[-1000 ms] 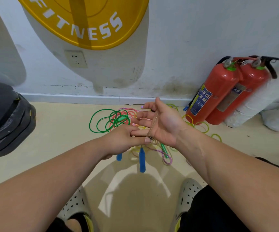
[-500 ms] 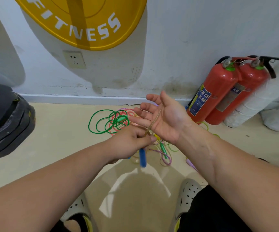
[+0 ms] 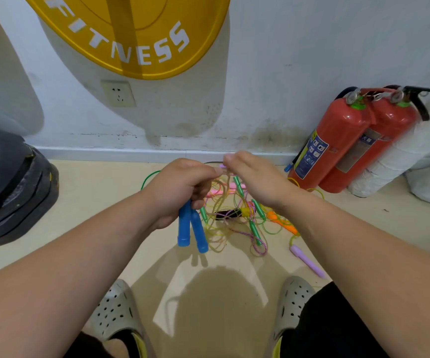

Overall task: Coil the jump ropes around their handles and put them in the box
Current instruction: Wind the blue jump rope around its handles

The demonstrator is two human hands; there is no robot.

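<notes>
Head view: left hand (image 3: 180, 189) is clamped round both blue handles (image 3: 192, 229), which hang downward side by side above the floor (image 3: 92, 187). Right hand (image 3: 257, 182) is just beside it, fingertips closed on the pale rope (image 3: 221, 201) that loops down between the hands; the exact pinch is blurred. The other ropes lie in a tangled pile (image 3: 244, 215) on the floor beneath. No box is in view.

Assessment: the rope is judged light, thin, limp and smooth, liable to spring loose or snag on the pile. The handles are rigid and the soundest place to hold. Advise keeping the rope taut close to the handles while winding.
</notes>
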